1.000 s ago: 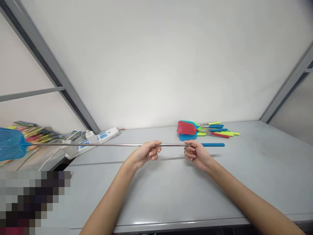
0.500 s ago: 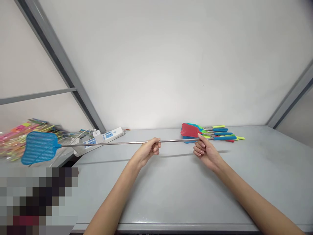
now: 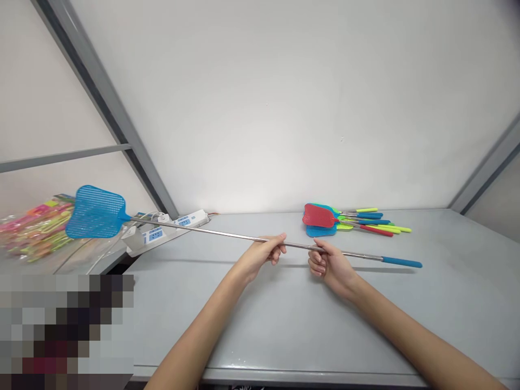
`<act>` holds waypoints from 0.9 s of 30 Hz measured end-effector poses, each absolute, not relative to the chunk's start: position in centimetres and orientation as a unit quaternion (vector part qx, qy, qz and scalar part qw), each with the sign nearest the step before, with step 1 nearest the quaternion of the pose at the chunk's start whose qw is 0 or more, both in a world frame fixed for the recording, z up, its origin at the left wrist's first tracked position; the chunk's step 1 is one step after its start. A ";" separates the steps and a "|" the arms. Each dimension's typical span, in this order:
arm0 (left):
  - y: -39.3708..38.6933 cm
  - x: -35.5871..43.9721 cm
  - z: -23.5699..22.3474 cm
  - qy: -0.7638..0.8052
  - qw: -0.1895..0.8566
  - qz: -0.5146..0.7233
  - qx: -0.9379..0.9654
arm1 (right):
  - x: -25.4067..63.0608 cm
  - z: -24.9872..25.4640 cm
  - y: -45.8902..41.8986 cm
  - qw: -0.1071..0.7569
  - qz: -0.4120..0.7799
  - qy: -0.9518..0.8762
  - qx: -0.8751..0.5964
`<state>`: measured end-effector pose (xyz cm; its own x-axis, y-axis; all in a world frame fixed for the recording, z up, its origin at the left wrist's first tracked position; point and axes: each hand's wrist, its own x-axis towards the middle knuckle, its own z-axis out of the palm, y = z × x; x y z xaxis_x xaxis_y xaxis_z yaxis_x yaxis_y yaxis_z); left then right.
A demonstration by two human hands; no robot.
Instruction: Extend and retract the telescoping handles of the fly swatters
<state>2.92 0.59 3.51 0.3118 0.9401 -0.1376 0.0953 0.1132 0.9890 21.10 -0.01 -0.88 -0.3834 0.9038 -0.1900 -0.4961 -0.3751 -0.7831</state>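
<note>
Swatter head [image 3: 97, 212], blue, sits at frame left; its shaft [image 3: 227, 234] now slopes down rightward, no longer near level. Left hand [image 3: 266, 253] and right hand [image 3: 330, 265] pinch the shaft at lower centre, the right shifted inward, leaving grips closer together, apart from the handle [image 3: 402, 262].
</note>
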 end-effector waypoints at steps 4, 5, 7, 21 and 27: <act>1.0 1.6 4.0 0.485 0.565 0.416 0.521 | 22.3 -0.6 0.7 0.510 0.738 -0.283 -0.339; 1.1 1.3 4.1 0.490 0.559 0.427 0.514 | 22.5 -0.6 0.9 0.521 0.732 -0.273 -0.344; 1.3 1.0 4.0 0.498 0.554 0.440 0.502 | 22.9 -0.6 1.1 0.539 0.721 -0.258 -0.351; 0.1 3.2 2.6 0.414 0.633 0.336 0.561 | 21.1 0.2 -1.0 0.411 0.760 -0.380 -0.331; 0.6 3.2 2.5 0.419 0.635 0.406 0.507 | 21.1 -0.6 -0.6 0.461 0.757 -0.322 -0.334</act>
